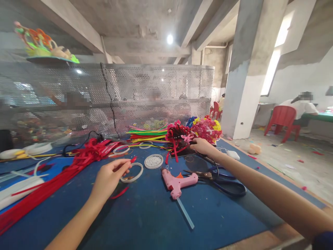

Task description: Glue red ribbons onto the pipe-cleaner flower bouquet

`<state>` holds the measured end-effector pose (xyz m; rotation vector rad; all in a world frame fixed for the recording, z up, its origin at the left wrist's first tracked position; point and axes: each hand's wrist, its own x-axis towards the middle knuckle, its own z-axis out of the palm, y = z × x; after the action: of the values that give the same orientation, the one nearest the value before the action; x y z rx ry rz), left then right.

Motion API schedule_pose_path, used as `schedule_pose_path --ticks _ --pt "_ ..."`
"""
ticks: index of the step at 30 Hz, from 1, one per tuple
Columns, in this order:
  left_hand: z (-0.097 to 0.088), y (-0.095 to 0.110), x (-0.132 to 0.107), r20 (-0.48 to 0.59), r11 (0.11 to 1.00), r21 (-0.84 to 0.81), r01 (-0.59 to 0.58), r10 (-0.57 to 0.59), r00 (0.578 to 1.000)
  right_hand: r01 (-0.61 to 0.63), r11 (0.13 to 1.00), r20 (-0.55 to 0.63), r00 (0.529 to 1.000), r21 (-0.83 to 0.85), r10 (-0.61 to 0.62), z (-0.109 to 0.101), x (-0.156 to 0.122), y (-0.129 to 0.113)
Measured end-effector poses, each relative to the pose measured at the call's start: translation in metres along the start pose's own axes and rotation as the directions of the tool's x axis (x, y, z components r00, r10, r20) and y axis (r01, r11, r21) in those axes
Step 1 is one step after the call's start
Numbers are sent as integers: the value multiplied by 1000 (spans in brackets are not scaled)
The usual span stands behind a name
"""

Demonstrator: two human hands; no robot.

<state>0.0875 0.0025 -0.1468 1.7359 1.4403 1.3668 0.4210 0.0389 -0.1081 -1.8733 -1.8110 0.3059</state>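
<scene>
My left hand (114, 173) is closed in a pinch on a short red ribbon (133, 159). The ribbon's tail (120, 193) hangs below the hand. Just behind these fingers lies a white ring (140, 172), apart from a shallow round dish of small white beads (153, 161). My right hand (202, 146) reaches far forward to the bunch of pink, yellow and red fuzzy flowers (206, 129). Its fingers are curled round something dark, mostly hidden from view. A pink glue gun (179, 181) with a clear glue stick lies on its side between my arms, beside dark-handled scissors (223, 184).
Long red ribbons (52, 184) run along the left of the blue table (140, 222). Coloured pipe cleaners (148, 133) lie at the back, before a perforated metal screen (156, 86). A white box-like item (232, 155) sits near the right edge. A person (299, 107) sits far right.
</scene>
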Motion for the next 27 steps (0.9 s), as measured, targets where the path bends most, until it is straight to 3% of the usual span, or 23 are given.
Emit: schedule_pose_path --ticks 4,8,14,19,23,27 --pt "-1 8 -1 -13 999 -50 -8 7 1000 48 957 -121 993 286 -13 -1 -11 -6" --pt "4 25 -1 -66 985 -170 -17 6 998 164 841 -228 972 516 -50 11 -25 -12" --pt "25 68 -5 -71 964 -209 -166 155 985 201 574 -127 978 794 -166 24 -45 -26" --pt "41 108 -3 -112 930 -216 -296 277 954 182 398 -83 964 899 -253 22 -60 -34" --pt "49 131 3 -139 901 -254 -351 325 936 214 349 -122 956 912 -266 18 -58 -29" --pt "58 138 9 -147 878 -329 -349 317 937 268 394 -176 951 879 -254 15 -53 -20"
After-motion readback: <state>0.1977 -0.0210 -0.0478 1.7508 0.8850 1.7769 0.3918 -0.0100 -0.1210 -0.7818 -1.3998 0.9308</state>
